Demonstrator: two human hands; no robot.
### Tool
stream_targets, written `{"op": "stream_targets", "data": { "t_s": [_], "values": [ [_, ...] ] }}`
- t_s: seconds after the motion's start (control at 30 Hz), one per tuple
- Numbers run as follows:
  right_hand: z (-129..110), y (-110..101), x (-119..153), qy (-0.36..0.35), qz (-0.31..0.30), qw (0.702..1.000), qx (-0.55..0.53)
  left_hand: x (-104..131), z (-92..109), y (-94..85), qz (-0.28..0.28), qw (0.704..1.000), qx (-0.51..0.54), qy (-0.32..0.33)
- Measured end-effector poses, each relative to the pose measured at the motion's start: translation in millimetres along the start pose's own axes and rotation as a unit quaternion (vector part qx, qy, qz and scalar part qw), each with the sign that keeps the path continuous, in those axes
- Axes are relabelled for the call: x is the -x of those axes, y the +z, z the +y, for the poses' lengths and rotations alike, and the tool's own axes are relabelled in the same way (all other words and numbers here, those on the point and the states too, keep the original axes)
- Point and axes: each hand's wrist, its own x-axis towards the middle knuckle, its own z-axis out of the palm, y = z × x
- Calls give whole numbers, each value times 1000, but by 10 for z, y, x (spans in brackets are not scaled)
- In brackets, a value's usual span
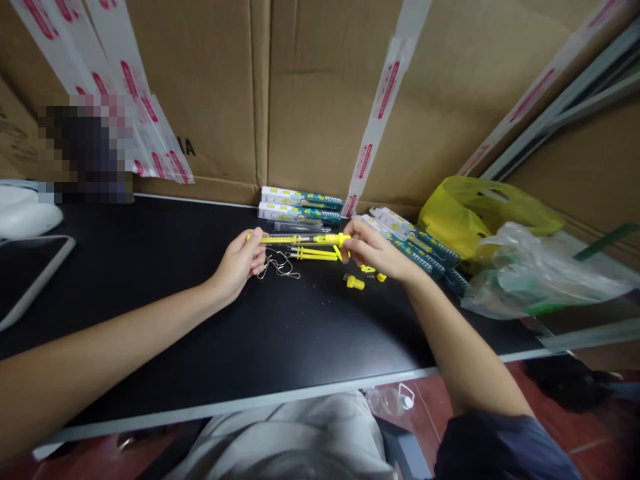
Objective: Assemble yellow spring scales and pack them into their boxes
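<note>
A slim tubular spring scale [299,239], with a clear tube and yellow inner parts, is held level above the table between both hands. My left hand [239,261] pinches its left end between thumb and fingers. On its yellow right end cap, my right hand [371,248] has its fingers closed. Below the tube lie metal wire hooks [280,265] and yellow rods [316,254]. Closer to me than my right hand are a yellow cap [355,283] and several small yellow pieces with a spring [371,275].
Two printed boxes [300,215] lie at the cardboard wall, with clear tubes [299,227] before them. More boxes [413,240] sit at right, beside a yellow bag [480,210] and a clear plastic bag [530,273]. A white-edged tablet-like object [45,283] is at left.
</note>
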Motion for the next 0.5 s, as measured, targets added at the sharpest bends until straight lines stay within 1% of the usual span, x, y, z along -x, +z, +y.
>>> {"op": "stream_targets", "data": {
  "t_s": [0.2, 0.37, 0.5],
  "values": [
    [-66, -16, 25, 6, -1, 999, 48, 1, -23, 3, -8, 1000, 2, 8],
    [-49, -25, 35, 21, 14, 999, 20, -6, -47, 5, -2, 1000, 4, 13],
    [-18, -18, 35, 15, 14, 1000, 18, -12, -66, -2, -8, 1000, 3, 17]
  ]
}}
